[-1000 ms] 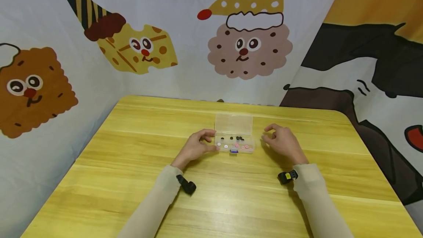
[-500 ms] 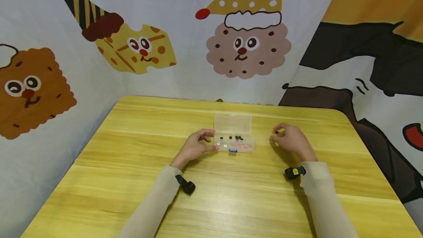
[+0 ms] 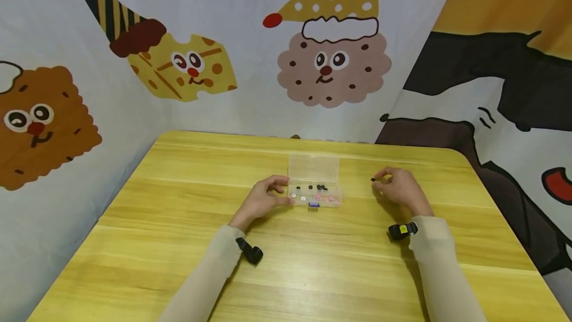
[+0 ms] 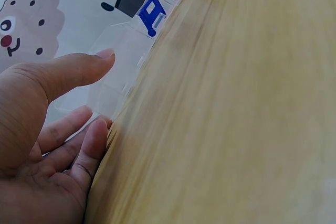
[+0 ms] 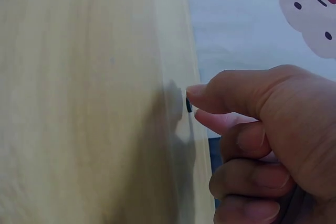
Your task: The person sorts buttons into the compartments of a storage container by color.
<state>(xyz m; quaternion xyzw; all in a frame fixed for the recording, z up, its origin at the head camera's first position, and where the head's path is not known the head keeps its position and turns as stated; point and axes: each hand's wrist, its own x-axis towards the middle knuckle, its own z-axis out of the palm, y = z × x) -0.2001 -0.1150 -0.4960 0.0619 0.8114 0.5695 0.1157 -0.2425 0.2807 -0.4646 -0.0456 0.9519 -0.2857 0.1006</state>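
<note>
A small clear plastic compartment box (image 3: 314, 169) stands in the middle of the table with its lid swung open toward the back. Black buttons (image 3: 320, 187) lie in its rear row; white ones (image 3: 303, 198) and pink ones (image 3: 318, 197) are in the front row. My left hand (image 3: 259, 200) holds the box's left end between thumb and fingers. To the right of the box, my right hand (image 3: 402, 188) pinches a small black button (image 5: 189, 104) between thumb and index fingertip, just above the tabletop; its other fingers are curled in.
The box's blue latch (image 4: 152, 15) faces the front. A yellow wood-grain table (image 3: 286, 262) extends all around, its far edge meeting a white cloth backdrop (image 3: 250, 118) printed with cartoon figures. Each wrist wears a black camera strap (image 3: 251, 251).
My right hand has moved away from the box to the right, and the black button now shows at its fingertips. My left hand and the box keep their place.
</note>
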